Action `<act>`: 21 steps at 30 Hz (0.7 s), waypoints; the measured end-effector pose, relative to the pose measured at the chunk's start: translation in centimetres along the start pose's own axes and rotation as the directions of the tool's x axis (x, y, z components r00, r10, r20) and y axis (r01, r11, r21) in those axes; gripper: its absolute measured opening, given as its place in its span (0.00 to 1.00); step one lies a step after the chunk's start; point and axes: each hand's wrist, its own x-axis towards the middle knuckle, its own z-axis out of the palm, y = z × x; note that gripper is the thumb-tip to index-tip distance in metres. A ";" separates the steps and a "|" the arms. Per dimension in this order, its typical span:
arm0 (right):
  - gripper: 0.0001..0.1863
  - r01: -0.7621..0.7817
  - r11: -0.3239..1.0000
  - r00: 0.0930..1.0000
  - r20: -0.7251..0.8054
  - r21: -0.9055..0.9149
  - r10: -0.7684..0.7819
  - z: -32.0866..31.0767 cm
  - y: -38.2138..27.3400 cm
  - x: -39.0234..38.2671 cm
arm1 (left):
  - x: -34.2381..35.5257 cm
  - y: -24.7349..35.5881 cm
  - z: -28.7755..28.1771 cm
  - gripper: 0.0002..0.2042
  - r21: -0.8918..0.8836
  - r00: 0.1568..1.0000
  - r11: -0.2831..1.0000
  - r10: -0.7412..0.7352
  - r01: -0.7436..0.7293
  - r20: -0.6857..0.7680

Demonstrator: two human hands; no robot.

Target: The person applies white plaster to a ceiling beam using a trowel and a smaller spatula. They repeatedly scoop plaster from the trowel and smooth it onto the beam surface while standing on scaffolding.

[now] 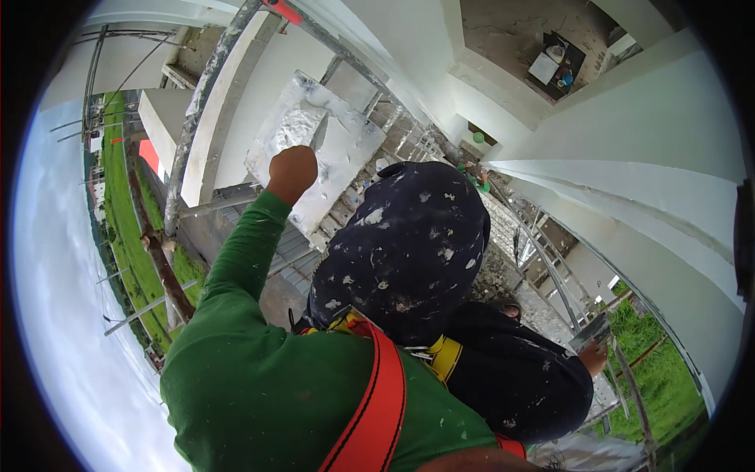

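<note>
Neither of my own hands shows in the head view. A person in a green shirt (259,377), a dark paint-spattered cap (405,236) and a red and yellow harness (377,401) fills the lower middle, seen from behind. Their raised left hand (292,169) is closed under a square plaster board (330,138) coated in white plaster. At the right, at the end of a dark spattered sleeve (519,377), a hand (594,358) holds a flat metal trowel (590,330). A skin-toned strip (472,462) lies along the lower edge; what it is cannot be told.
White plastered wall faces (629,141) rise ahead and to the right. Scaffold pipes (204,86) run up the left and rails (550,267) down the right. Far below lie grass (661,385), a wooden pole (161,259) and a floor with a small table (554,67).
</note>
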 end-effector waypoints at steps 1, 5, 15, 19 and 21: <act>0.19 0.017 1.000 0.999 0.045 0.015 -0.017 -0.5 -0.8 0.1 | 0.1 -1.1 -0.1 0.11 -0.063 0.998 0.997 -0.042 0.039 -0.046; 0.16 -0.062 0.975 0.970 0.243 0.216 0.008 -1.9 -6.4 0.3 | -0.6 -3.9 -0.3 0.16 -0.370 0.961 0.928 -0.054 -0.052 -0.271; 0.18 -0.172 0.378 0.948 0.257 0.910 -0.186 -6.8 -5.4 -0.4 | 0.1 5.4 -9.0 0.08 -0.274 0.451 0.706 0.071 -0.653 -0.890; 0.21 -0.482 -0.517 0.876 0.389 0.707 -0.286 -20.8 -14.8 -4.5 | 1.6 13.1 -15.5 0.13 0.001 0.121 0.448 0.244 -0.894 -0.962; 0.20 -0.564 -0.520 0.826 0.445 0.642 -0.346 -24.5 -19.3 -7.4 | 1.6 16.9 -17.6 0.14 0.136 -0.056 0.253 0.301 -0.958 -0.952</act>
